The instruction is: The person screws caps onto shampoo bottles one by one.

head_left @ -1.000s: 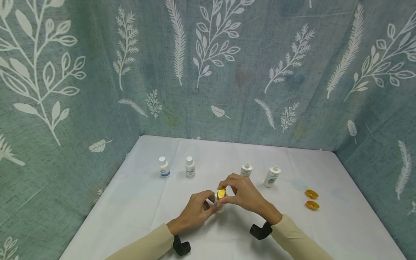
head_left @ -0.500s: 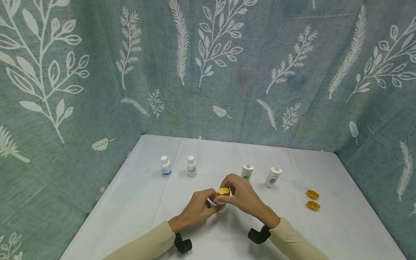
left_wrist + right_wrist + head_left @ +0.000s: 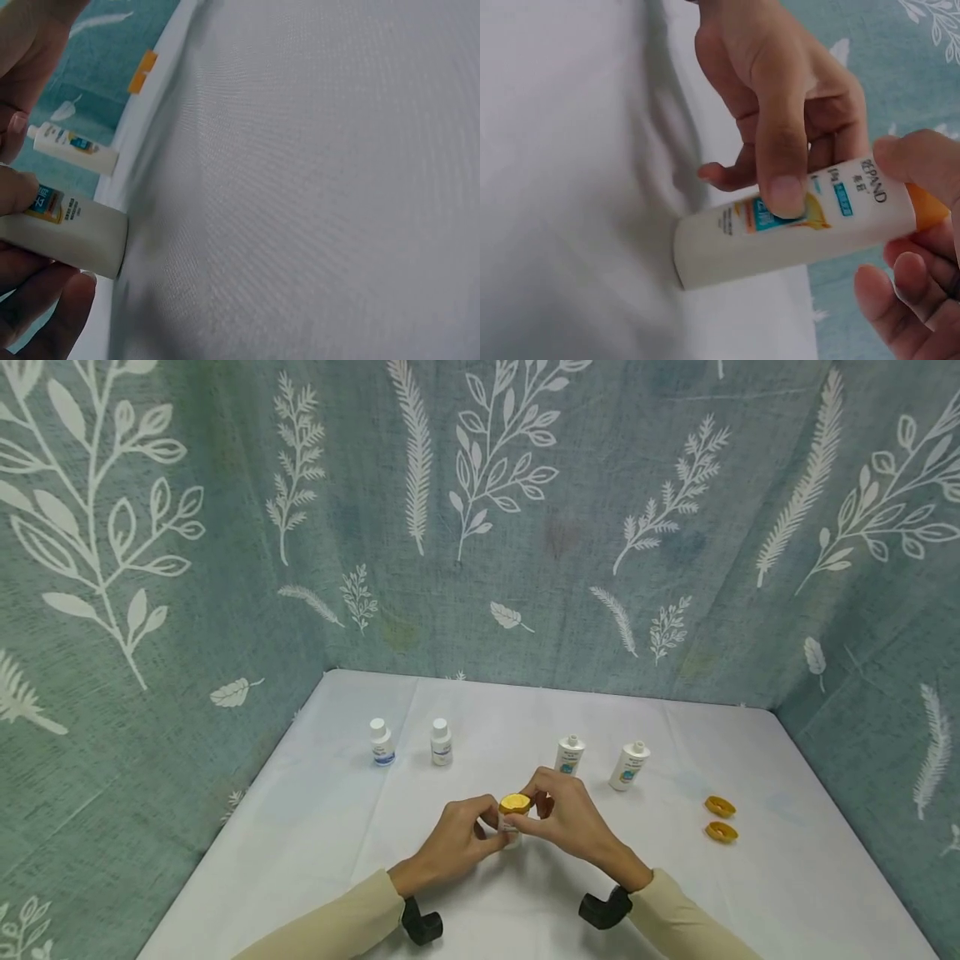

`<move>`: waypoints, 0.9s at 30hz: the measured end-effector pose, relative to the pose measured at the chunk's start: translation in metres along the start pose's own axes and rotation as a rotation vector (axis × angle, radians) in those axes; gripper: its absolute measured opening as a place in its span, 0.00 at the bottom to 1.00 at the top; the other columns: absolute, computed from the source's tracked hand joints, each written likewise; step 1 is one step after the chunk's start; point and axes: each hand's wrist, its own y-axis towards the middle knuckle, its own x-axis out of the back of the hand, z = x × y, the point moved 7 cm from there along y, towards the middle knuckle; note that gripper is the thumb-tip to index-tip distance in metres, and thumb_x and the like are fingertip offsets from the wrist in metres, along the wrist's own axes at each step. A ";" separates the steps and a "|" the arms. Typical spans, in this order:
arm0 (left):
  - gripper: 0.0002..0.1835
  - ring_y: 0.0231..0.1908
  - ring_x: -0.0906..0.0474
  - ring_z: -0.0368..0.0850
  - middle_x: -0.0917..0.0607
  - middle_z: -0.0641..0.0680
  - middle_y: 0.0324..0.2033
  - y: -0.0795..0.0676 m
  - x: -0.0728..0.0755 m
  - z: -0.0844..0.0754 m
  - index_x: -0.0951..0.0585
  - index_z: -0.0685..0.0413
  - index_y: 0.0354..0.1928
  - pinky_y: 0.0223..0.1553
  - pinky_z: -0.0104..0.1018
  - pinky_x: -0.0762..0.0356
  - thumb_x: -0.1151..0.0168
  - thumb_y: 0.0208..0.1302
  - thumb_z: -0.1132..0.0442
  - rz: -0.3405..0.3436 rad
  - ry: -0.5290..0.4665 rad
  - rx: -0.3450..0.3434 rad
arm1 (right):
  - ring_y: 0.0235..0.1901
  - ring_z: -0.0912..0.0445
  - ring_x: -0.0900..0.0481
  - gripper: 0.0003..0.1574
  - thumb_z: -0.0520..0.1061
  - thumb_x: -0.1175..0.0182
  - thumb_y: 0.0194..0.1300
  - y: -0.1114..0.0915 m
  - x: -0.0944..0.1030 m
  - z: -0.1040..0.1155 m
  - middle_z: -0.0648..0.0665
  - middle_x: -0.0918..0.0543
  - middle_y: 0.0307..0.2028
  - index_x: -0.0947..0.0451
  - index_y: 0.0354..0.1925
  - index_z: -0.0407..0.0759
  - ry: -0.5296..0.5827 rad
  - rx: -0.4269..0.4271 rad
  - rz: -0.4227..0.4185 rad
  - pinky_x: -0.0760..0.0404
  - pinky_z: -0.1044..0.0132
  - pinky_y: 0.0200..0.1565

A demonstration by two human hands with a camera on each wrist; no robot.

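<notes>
A white plastic bottle (image 3: 780, 240) with a yellow-orange cap (image 3: 514, 802) stands upright on the cloth, base down. My left hand (image 3: 455, 841) grips its body, the thumb lying across the printed label in the right wrist view. At the top, my right hand (image 3: 573, 818) pinches the bottle; its thumb (image 3: 915, 161) lies on the shoulder just below the cap, other fingers at the far side. In the left wrist view the held bottle (image 3: 82, 240) shows its lower half, with the cap out of sight.
Behind the hands stand two uncapped white bottles (image 3: 569, 755) (image 3: 629, 766). Two small white-capped bottles (image 3: 382, 742) (image 3: 441, 742) are further left. Two orange rings (image 3: 720, 807) (image 3: 722, 832) lie at the right. Patterned curtains (image 3: 555, 568) enclose the white table (image 3: 300, 852).
My right hand's fingers have shifted round the top of the bottle and slightly right, leaving more of the cap visible. My left hand keeps its hold almost in place.
</notes>
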 end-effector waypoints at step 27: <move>0.18 0.43 0.15 0.42 0.12 0.50 0.40 0.059 0.043 0.024 0.11 0.52 0.52 0.37 0.32 0.14 0.23 0.59 0.60 -0.172 0.189 0.055 | 0.22 0.57 0.17 0.25 0.47 0.26 0.63 0.039 -0.003 -0.023 0.41 0.12 0.45 0.16 0.56 0.40 0.014 -0.141 -0.297 0.19 0.70 0.19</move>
